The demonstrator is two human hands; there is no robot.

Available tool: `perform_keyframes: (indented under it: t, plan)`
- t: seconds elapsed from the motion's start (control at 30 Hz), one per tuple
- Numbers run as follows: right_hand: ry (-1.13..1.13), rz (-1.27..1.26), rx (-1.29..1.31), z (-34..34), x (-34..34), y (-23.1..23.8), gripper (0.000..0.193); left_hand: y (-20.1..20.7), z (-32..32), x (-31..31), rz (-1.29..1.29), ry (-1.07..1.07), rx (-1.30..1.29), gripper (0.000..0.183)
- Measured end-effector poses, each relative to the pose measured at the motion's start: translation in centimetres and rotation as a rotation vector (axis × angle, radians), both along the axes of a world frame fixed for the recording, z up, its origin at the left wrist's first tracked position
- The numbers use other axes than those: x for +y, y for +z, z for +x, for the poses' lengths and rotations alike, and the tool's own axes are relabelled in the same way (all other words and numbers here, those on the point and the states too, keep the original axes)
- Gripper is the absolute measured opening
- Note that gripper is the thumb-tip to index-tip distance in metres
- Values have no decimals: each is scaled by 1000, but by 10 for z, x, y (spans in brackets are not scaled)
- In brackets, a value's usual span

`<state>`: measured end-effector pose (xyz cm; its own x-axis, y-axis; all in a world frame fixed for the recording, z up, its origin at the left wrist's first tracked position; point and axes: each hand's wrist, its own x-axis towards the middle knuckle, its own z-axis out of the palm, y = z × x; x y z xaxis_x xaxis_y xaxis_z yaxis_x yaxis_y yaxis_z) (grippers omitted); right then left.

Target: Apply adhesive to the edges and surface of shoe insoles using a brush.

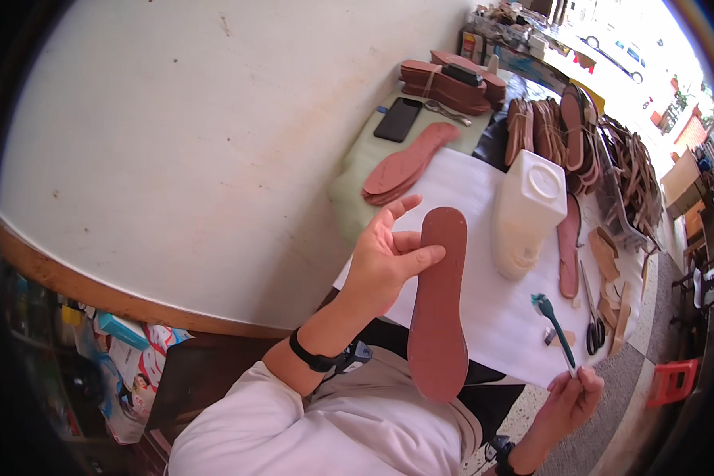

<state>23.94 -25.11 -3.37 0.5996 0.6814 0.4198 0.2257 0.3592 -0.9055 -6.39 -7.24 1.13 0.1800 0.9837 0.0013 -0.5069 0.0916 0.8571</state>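
A white sheet (pixel 484 309) covers the tabletop (pixel 357 182), with bare room at its middle; soles crowd the far edge and scissors (pixel 594 317) lie near its right edge. A white plastic jug (pixel 525 214) stands upright there, its contents hidden. The left hand (pixel 385 258), fingers half open, holds a reddish-brown insole (pixel 440 305) by its edge above the lap. The right hand (pixel 571 397) pinches a green-handled brush (pixel 555 329), bristles up.

Shoemaking workshop: stacked insoles (pixel 452 83), straps (pixel 635 170)
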Motion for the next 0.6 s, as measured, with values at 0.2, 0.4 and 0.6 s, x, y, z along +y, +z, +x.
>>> perform_keyframes:
  t: [0.2, 0.4, 0.6]
  plan:
    - [175, -32, -21, -5, 10, 0, 17, -31, 19, 18, -190, -105, -27, 78]
    - [323, -91, 72, -4, 5, -13, 16, -40, 22, 23, -240, -176, -15, 80]
    - [382, -143, 54, -8, 6, -11, 14, -38, 28, 24, -245, -239, 8, 76]
